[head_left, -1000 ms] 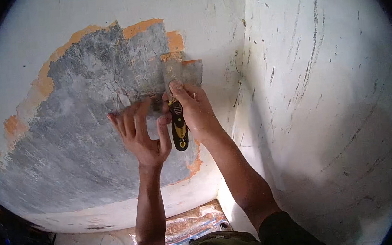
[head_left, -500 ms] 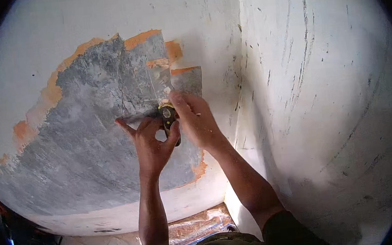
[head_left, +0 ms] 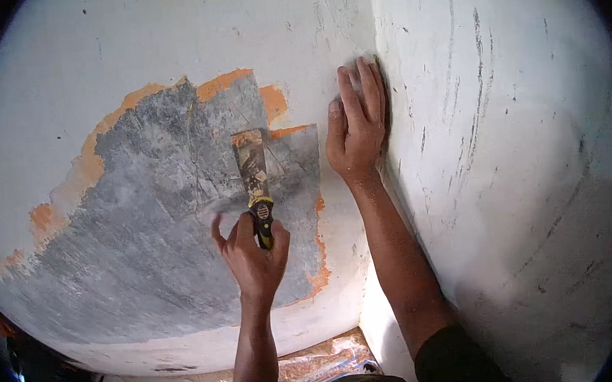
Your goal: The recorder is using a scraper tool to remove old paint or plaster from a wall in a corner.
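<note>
My left hand (head_left: pixel 255 250) grips the black and yellow handle of a putty knife (head_left: pixel 253 172), its thumb and fingers around the handle and one finger held out to the side. The blade points up over a grey scraped patch (head_left: pixel 156 226) on the wall, and its metal is smeared with pale and orange bits. Whether the blade touches the wall I cannot tell. My right hand (head_left: pixel 360 124) holds nothing; it lies against the white wall beside the corner, fingers stretched upward and thumb apart.
Ragged orange edges (head_left: pixel 76 182) border the grey patch. To the right of the corner stands another white wall (head_left: pixel 508 173) with dark scuffs. Below, crumpled plastic sheeting (head_left: pixel 322 371) covers part of the floor. Dark objects (head_left: pixel 53 380) stand at the lower left.
My right hand has left the putty knife's blade and moved up and right onto the wall by the corner. The left hand still holds the knife, now slightly lower in the picture.
</note>
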### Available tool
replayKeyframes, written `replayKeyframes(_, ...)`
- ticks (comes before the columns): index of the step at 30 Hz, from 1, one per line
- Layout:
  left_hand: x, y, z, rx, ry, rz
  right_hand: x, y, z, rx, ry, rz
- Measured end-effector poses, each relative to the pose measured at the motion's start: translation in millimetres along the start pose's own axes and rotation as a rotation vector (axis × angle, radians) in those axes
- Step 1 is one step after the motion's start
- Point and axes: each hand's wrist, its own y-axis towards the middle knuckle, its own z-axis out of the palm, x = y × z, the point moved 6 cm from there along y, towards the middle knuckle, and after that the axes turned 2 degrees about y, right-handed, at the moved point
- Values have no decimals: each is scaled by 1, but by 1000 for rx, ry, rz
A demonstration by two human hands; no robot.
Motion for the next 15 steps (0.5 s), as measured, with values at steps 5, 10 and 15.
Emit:
replayKeyframes(5,2,-15,23,123,-540,-312,1,0,3,-39,35,-30)
replayKeyframes(10,-20,-17,18,190,-526,-443,-4,-2,2,-46,31,-37)
replayKeyframes(15,-23,-19,13,80,-332,-275,1,1,0,-48,-3,-48)
